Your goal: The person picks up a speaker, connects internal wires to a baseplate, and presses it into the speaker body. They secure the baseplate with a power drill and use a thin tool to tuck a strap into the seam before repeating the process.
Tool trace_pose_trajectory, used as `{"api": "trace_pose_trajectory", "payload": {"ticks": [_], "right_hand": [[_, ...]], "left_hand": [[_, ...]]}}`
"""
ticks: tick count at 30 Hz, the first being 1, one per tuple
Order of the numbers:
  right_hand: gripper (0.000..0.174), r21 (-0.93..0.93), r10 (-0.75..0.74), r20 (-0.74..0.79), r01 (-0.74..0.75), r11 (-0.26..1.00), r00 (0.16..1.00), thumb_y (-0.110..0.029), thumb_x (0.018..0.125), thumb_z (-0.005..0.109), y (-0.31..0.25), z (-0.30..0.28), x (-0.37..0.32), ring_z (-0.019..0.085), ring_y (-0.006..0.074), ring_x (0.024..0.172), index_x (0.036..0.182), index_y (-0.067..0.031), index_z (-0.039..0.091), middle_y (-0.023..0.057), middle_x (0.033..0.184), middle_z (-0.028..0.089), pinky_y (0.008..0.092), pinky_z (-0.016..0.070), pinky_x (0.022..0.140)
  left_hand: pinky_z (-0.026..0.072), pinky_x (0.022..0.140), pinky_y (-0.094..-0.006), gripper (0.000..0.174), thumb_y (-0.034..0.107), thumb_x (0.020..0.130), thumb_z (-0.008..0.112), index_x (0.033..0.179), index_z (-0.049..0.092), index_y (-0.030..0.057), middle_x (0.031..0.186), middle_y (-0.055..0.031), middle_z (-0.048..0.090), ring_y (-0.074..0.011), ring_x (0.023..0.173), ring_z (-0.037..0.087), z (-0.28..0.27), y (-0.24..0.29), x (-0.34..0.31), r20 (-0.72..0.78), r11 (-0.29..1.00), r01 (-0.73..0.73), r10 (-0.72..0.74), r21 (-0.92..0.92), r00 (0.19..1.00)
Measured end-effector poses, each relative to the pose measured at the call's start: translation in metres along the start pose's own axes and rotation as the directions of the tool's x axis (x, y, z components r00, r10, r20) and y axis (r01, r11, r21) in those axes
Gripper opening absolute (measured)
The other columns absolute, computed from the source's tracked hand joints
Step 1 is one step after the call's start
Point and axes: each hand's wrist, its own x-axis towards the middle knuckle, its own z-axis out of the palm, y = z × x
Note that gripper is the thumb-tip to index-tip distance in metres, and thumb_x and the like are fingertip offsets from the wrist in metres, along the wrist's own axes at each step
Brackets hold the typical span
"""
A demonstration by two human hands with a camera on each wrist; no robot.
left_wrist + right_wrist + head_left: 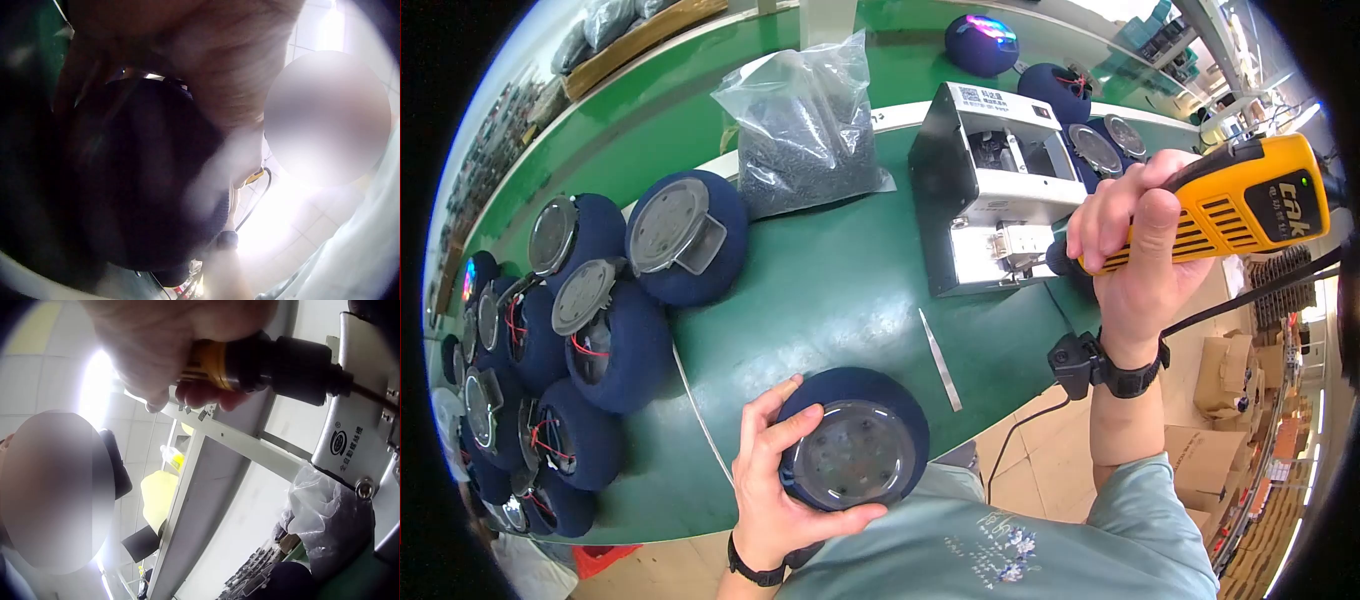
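My left hand (770, 490) grips a round, dark blue fabric-covered speaker (915, 410) near the table's front edge, thumb and fingers spread round its sides. A clear round base plate (855, 455) on the speaker faces up. In the left wrist view the speaker (150, 181) is dark and fills much of the picture. My right hand (1145, 230) holds a yellow and black electric screwdriver (1230, 210), fingers wrapped round its body. Its bit (372, 397) reaches the front of a silver and black screw feeder (945, 190), as the right wrist view shows.
Several similar speakers (690, 285) crowd the left, some with red wires showing. A clear bag of small dark pieces (810, 140) stands behind. A thin pale strip (940, 360) lies on the green table (800, 330). A black cable (1250, 300) trails at right. Another speaker (982, 45) glows at the back.
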Motion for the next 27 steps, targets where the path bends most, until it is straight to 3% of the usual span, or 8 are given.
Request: {"api": "trace_pose_trajectory", "payload": {"ticks": [5, 8, 11, 13, 14, 16, 20, 27], "right_hand": [[0.02, -0.051, 0.05, -0.001, -0.05, 0.997, 0.999, -0.018, 0.109, 0.073, -0.002, 0.011, 0.006, 0.052, 0.0118, 0.047, 0.111, -0.0036, 0.059, 0.0026, 0.065, 0.057, 0.0306, 0.0486, 0.048], [0.018, -0.076, 0.205, -0.042, -0.208, 0.975, 0.978, -0.02, 0.111, 0.07, -0.008, 0.015, 0.015, 0.052, 0.0109, 0.051, 0.115, -0.004, 0.062, 0.0005, 0.067, 0.055, 0.0296, 0.0448, 0.049], [0.033, 0.198, 0.242, 0.164, -0.272, 0.942, 0.956, -0.024, 0.116, 0.06, -0.026, 0.016, 0.004, 0.054, 0.0114, 0.053, 0.139, -0.0007, 0.058, 0.0006, 0.073, 0.058, 0.0318, 0.0512, 0.052], [0.031, 0.368, 0.118, 0.265, -0.213, 0.905, 0.957, -0.025, 0.116, 0.059, -0.048, 0.039, -0.007, 0.055, 0.0079, 0.052, 0.138, -0.0026, 0.058, -0.0028, 0.072, 0.054, 0.0234, 0.0489, 0.046], [0.031, 0.368, 0.123, 0.268, -0.22, 0.904, 0.955, -0.025, 0.116, 0.059, -0.053, 0.045, -0.011, 0.055, 0.0079, 0.052, 0.138, -0.0026, 0.058, -0.0028, 0.072, 0.054, 0.0234, 0.0489, 0.046], [0.035, 0.318, 0.097, 0.338, -0.21, 0.924, 0.936, -0.021, 0.11, 0.066, -0.063, 0.056, -0.017, 0.061, 0.0108, 0.053, 0.139, -0.0032, 0.058, -0.0003, 0.072, 0.059, 0.0257, 0.0546, 0.049], [0.051, 0.212, 0.047, 0.48, -0.168, 0.963, 0.876, -0.012, 0.096, 0.082, -0.078, 0.069, -0.02, 0.071, 0.0165, 0.056, 0.141, -0.0045, 0.057, 0.0047, 0.074, 0.07, 0.0303, 0.066, 0.055], [0.064, -0.036, 0.249, 0.69, -0.312, 0.949, 0.679, 0.003, 0.088, 0.081, -0.097, 0.07, 0.0, 0.072, 0.021, 0.056, 0.144, -0.0091, 0.053, 0.0073, 0.073, 0.071, 0.0362, 0.0675, 0.056]], "left_hand": [[0.0579, 0.105, -0.0539, 0.103, 0.042, 0.051, 0.11, 0.139, 0.065, 0.0133, 0.143, -0.0316, 0.059, -0.0461, 0.133, 0.065, -0.003, 0.004, 0.002, 0.004, 1.0, 0.017, -0.017, -0.01, 1.0], [0.0632, 0.096, -0.0491, 0.101, 0.042, 0.052, 0.109, 0.14, 0.066, 0.0166, 0.145, -0.0277, 0.06, -0.0427, 0.125, 0.071, -0.004, 0.007, 0.004, 0.001, 0.999, 0.038, -0.038, 0.01, 0.999], [0.0665, 0.087, -0.0442, 0.098, 0.043, 0.053, 0.108, 0.139, 0.068, 0.0197, 0.146, -0.023, 0.06, -0.0398, 0.117, 0.075, -0.004, 0.008, 0.006, -0.012, 0.999, 0.052, -0.052, 0.003, 0.999], [0.0662, 0.087, -0.0439, 0.094, 0.042, 0.054, 0.107, 0.137, 0.07, 0.0199, 0.146, -0.0218, 0.06, -0.0398, 0.118, 0.074, -0.005, 0.007, 0.006, 0.003, 0.998, 0.06, -0.06, -0.007, 0.998], [0.0662, 0.087, -0.0439, 0.094, 0.042, 0.054, 0.107, 0.137, 0.07, 0.0199, 0.146, -0.0218, 0.06, -0.0398, 0.118, 0.074, -0.005, 0.006, 0.004, 0.001, 0.998, 0.066, -0.066, -0.009, 0.998], [0.0543, 0.108, -0.0565, 0.103, 0.039, 0.052, 0.11, 0.14, 0.065, 0.0131, 0.143, -0.0276, 0.059, -0.0472, 0.136, 0.062, -0.005, 0.004, 0.003, 0.041, 0.996, 0.067, -0.064, -0.065, 0.997], [0.0542, 0.11, -0.056, 0.103, 0.039, 0.051, 0.11, 0.14, 0.065, 0.0138, 0.143, -0.0264, 0.059, -0.0466, 0.136, 0.062, -0.005, 0.004, 0.003, 0.042, 0.994, 0.073, -0.07, -0.077, 0.997], [0.0562, 0.11, -0.0565, 0.101, 0.039, 0.051, 0.11, 0.139, 0.065, 0.0159, 0.143, -0.027, 0.059, -0.047, 0.135, 0.064, -0.007, 0.004, 0.004, 0.049, 0.995, 0.073, -0.07, -0.063, 0.996]]}}
